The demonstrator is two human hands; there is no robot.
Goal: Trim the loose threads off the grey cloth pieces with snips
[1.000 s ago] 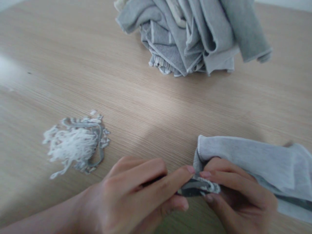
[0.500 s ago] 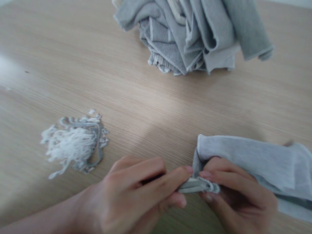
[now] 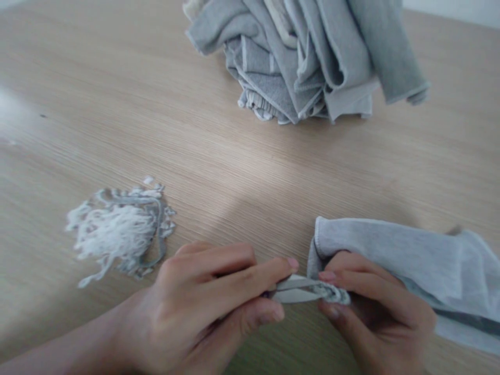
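My left hand point(image 3: 219, 302) is closed around a pair of small thread snips; their two pale grey blades point(image 3: 295, 295) stick out past the fingertips, spread in a narrow V. The blade tips meet the stitched, bunched edge of a light grey cloth piece point(image 3: 390, 242). My right hand point(image 3: 378, 307) pinches that edge between thumb and fingers, just right of the blades. The rest of the cloth stretches behind this hand to the right side of the view. The handles of the snips are hidden inside my left hand.
A pile of grey cloth pieces point(image 3: 273, 83) with overlocked edges is heaped at the top. On the left lies a small mound of white thread trimmings point(image 3: 117, 229) with a grey strip curled over it. Everything rests on a wood-grain table point(image 3: 195, 140).
My left hand has shifted slightly left, and more of the snips' blades shows, spread wider apart. My right hand keeps its pinch on the cloth edge, shifted slightly left.
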